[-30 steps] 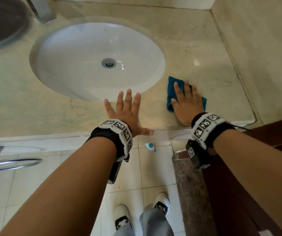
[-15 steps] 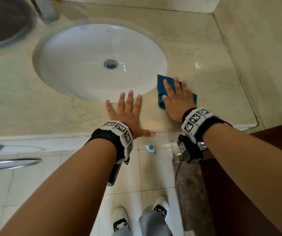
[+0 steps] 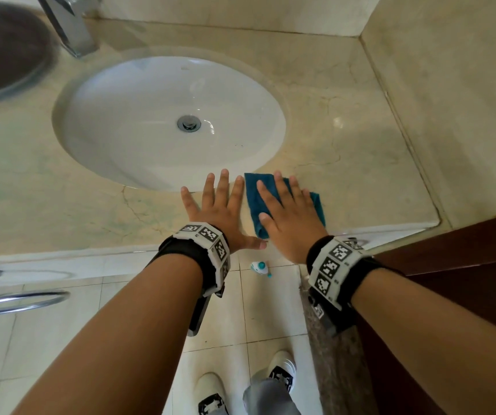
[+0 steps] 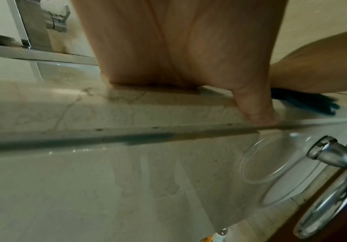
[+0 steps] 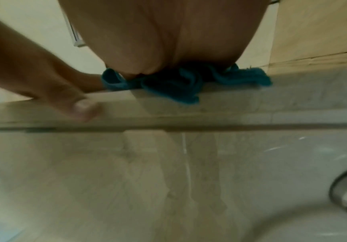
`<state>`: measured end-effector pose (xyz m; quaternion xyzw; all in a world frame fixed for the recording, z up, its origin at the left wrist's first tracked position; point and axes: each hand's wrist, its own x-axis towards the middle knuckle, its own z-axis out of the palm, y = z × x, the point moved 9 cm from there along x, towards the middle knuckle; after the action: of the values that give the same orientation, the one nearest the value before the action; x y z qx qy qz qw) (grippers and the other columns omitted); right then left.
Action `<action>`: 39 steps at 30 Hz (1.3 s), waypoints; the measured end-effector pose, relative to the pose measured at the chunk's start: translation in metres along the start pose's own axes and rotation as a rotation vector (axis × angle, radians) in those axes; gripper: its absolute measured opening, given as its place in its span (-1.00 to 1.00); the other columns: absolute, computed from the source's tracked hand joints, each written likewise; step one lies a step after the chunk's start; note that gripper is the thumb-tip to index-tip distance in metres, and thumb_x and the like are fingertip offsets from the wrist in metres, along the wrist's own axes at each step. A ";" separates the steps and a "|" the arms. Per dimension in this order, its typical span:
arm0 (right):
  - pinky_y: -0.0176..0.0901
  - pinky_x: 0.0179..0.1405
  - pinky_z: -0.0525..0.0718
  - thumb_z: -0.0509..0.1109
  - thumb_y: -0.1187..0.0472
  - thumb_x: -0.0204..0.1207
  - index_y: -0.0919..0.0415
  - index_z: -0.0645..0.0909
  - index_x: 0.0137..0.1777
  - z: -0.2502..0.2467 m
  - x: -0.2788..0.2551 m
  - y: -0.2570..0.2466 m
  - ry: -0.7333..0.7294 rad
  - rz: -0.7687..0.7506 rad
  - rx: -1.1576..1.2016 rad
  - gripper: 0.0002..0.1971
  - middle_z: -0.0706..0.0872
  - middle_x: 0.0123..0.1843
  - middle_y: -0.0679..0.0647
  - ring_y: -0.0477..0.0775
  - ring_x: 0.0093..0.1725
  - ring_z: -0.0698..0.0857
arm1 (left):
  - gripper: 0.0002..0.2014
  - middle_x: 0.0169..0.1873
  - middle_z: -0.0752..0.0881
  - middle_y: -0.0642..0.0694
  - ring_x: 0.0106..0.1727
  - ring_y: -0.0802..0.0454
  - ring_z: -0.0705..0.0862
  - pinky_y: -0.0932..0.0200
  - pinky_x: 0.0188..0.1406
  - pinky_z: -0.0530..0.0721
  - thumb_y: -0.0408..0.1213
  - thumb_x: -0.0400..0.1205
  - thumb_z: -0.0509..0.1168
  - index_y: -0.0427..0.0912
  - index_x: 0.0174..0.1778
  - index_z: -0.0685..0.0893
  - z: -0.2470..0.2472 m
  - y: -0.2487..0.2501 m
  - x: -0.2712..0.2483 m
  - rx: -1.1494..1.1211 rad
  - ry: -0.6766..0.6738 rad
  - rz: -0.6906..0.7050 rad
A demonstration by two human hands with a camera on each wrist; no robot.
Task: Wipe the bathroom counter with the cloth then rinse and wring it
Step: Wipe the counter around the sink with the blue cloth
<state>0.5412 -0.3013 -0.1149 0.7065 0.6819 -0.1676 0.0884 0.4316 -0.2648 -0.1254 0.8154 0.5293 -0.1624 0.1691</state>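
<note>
Fingers of the right hand [image 3: 288, 217] lay flat, pressing the cloth [image 3: 255, 199] to the counter [image 3: 360, 175]; left hand [image 3: 219, 211] splayed, empty. Even pressure and overlapping strokes looked wise.

Head cam high, facing down; wrist cams low, close, along counter [image 3: 345, 151] edge; shared: cloth [image 3: 255, 199].

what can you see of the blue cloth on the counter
The cloth is a teal-blue rag, soft and terry-like, folded or bunched into a rough rectangle. It lies flat on the beige marble counter near the front edge, just right of the sink rim. The right hand presses on it with straight fingers, covering its middle; the left hand rests beside it.
</note>
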 end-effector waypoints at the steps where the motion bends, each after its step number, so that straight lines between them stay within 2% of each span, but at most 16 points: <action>1: 0.12 0.59 -0.30 -0.11 -0.05 0.70 -0.08 -0.33 0.63 -0.002 0.005 0.006 -0.002 0.000 0.006 -0.40 -0.39 0.67 0.06 0.17 0.65 -0.34 | 0.27 0.58 -0.49 -0.05 0.60 -0.13 -0.45 -0.54 0.44 -0.31 0.62 0.21 0.10 0.02 0.56 -0.50 0.000 0.000 0.000 0.000 -0.004 0.000; 10: 0.17 0.60 -0.21 -0.15 -0.08 0.71 -0.16 -0.29 0.63 -0.032 0.060 0.102 -0.019 0.257 0.057 -0.44 -0.33 0.68 0.05 0.22 0.66 -0.27 | 0.26 0.56 -0.51 -0.06 0.59 -0.14 -0.47 -0.52 0.40 -0.35 0.60 0.25 0.12 0.01 0.55 -0.52 0.004 -0.001 0.002 0.015 0.000 0.011; 15: 0.18 0.61 -0.22 -0.16 -0.07 0.71 -0.13 -0.32 0.63 -0.036 0.063 0.107 0.015 0.352 0.095 -0.43 -0.36 0.68 0.06 0.21 0.66 -0.29 | 0.26 0.57 -0.51 -0.06 0.60 -0.14 -0.46 -0.53 0.40 -0.35 0.60 0.25 0.13 0.01 0.55 -0.52 0.004 -0.001 0.002 0.016 0.001 0.011; 18: 0.16 0.61 -0.24 -0.15 -0.08 0.70 -0.08 -0.37 0.63 -0.027 0.050 0.090 -0.015 0.314 0.082 -0.40 -0.39 0.67 0.09 0.23 0.65 -0.31 | 0.27 0.56 -0.51 -0.06 0.59 -0.15 -0.47 -0.54 0.40 -0.34 0.60 0.24 0.13 0.01 0.55 -0.52 0.004 -0.001 0.002 0.015 -0.002 0.012; 23: 0.19 0.62 -0.25 -0.15 -0.09 0.69 -0.03 -0.43 0.61 -0.001 0.013 0.053 -0.052 0.151 -0.005 -0.37 -0.45 0.64 0.14 0.27 0.63 -0.35 | 0.28 0.57 -0.50 -0.07 0.60 -0.16 -0.46 -0.55 0.41 -0.33 0.61 0.23 0.13 0.01 0.55 -0.51 0.002 0.000 0.001 0.017 -0.007 0.005; 26: 0.18 0.62 -0.27 -0.14 -0.10 0.69 -0.06 -0.43 0.61 0.005 0.004 0.048 -0.071 0.119 0.009 -0.36 -0.48 0.63 0.12 0.25 0.63 -0.38 | 0.28 0.57 -0.50 -0.07 0.60 -0.16 -0.45 -0.54 0.41 -0.32 0.61 0.23 0.12 0.00 0.55 -0.51 0.002 0.001 0.000 0.018 -0.004 0.009; 28: 0.21 0.61 -0.25 -0.22 -0.16 0.65 -0.08 -0.41 0.61 0.010 0.010 0.052 -0.089 0.106 -0.010 -0.37 -0.47 0.64 0.11 0.25 0.63 -0.38 | 0.28 0.57 -0.49 -0.08 0.60 -0.16 -0.44 -0.54 0.41 -0.31 0.61 0.23 0.12 0.00 0.56 -0.50 0.001 0.000 0.001 0.020 0.006 0.007; 30: 0.26 0.60 -0.24 -0.40 -0.26 0.50 -0.09 -0.32 0.64 0.009 0.020 0.056 -0.098 0.100 -0.049 -0.30 -0.45 0.65 0.11 0.28 0.62 -0.39 | 0.27 0.57 -0.49 -0.08 0.60 -0.16 -0.44 -0.54 0.42 -0.31 0.60 0.24 0.13 -0.01 0.56 -0.51 0.001 0.000 0.000 0.023 0.003 0.007; 31: 0.26 0.60 -0.24 -0.40 -0.27 0.50 -0.10 -0.29 0.65 0.006 0.026 0.059 -0.098 0.115 -0.039 -0.30 -0.45 0.65 0.10 0.28 0.62 -0.38 | 0.27 0.57 -0.49 -0.08 0.60 -0.16 -0.45 -0.54 0.42 -0.31 0.60 0.24 0.13 -0.01 0.56 -0.51 0.001 0.000 0.000 0.025 0.003 0.006; 34: 0.20 0.59 -0.26 -0.18 -0.14 0.67 -0.16 -0.37 0.61 -0.008 0.047 0.074 -0.089 0.195 0.036 -0.41 -0.44 0.65 0.06 0.23 0.64 -0.35 | 0.26 0.57 -0.49 -0.08 0.60 -0.17 -0.45 -0.54 0.42 -0.31 0.59 0.25 0.13 -0.01 0.55 -0.51 0.001 0.000 0.000 0.025 0.007 0.006; 39: 0.20 0.61 -0.20 -0.16 -0.15 0.68 -0.18 -0.33 0.62 -0.034 0.086 0.097 -0.069 0.248 0.041 -0.42 -0.38 0.67 0.04 0.22 0.65 -0.30 | 0.26 0.58 -0.48 -0.05 0.60 -0.16 -0.45 -0.53 0.40 -0.34 0.58 0.26 0.15 0.01 0.55 -0.52 0.002 0.000 0.001 0.003 0.006 0.010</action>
<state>0.6421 -0.2147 -0.1243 0.7808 0.5824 -0.1933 0.1174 0.4324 -0.2646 -0.1274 0.8187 0.5256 -0.1598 0.1669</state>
